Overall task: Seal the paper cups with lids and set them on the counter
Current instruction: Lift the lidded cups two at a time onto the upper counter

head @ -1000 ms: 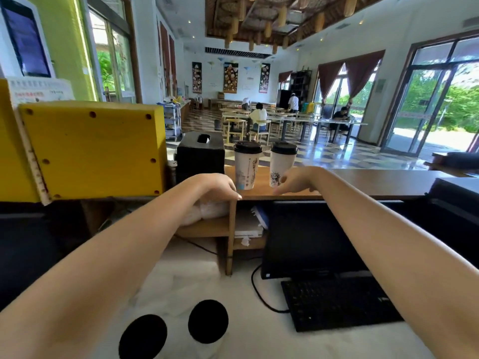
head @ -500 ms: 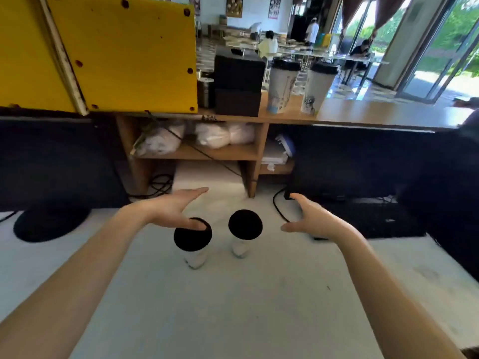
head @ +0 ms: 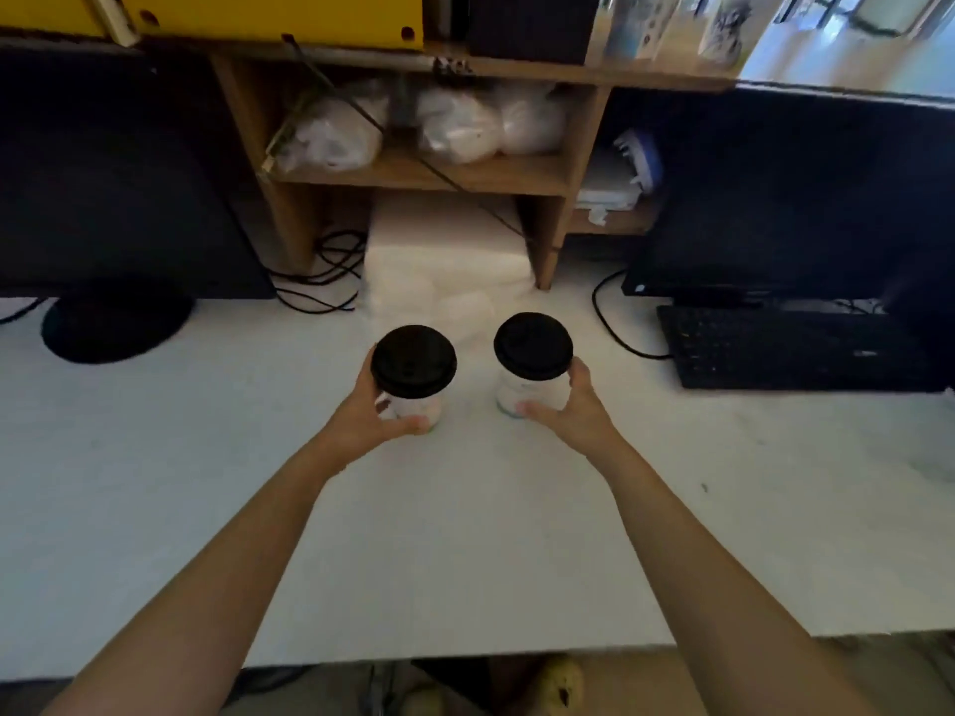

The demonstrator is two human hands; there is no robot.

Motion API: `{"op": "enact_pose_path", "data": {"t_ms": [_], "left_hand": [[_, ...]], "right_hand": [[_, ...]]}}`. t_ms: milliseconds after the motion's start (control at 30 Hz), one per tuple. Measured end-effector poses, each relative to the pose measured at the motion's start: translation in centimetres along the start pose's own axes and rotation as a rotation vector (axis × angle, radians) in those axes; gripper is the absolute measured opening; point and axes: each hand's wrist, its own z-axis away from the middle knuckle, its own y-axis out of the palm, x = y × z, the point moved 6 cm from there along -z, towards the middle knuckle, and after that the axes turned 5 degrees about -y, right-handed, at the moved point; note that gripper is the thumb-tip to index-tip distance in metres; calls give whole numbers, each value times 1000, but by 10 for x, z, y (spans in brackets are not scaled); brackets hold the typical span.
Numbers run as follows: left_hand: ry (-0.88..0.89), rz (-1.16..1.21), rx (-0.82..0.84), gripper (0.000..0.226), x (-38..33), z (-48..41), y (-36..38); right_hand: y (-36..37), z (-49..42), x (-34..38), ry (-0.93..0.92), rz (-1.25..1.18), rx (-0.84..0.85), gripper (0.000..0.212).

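Two white paper cups with black lids stand side by side on the white worktop. My left hand grips the left cup around its side, thumb in front. The right cup is held the same way by my right hand. On the wooden counter above, the lower parts of two more printed cups show at the top edge; their lids are out of frame.
A black monitor on a round stand is at the left. Another monitor and a black keyboard sit at the right. Shelves under the counter hold white plastic bags, with cables below. A yellow panel is top left.
My view has tilted down from the counter to the worktop. Both hands came back from the two cups on the counter, dropped to the two lidded cups below and closed around them.
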Motion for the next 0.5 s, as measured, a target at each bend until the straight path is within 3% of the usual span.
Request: {"op": "enact_pose_path", "data": {"t_ms": [267, 500], "left_hand": [[-13, 85, -242, 90, 7, -8, 6], [3, 105, -222, 87, -21, -2, 16]], "right_hand": [[21, -17, -6, -95, -255, -141, 89], [5, 3, -5, -85, -297, -135, 76]]}}
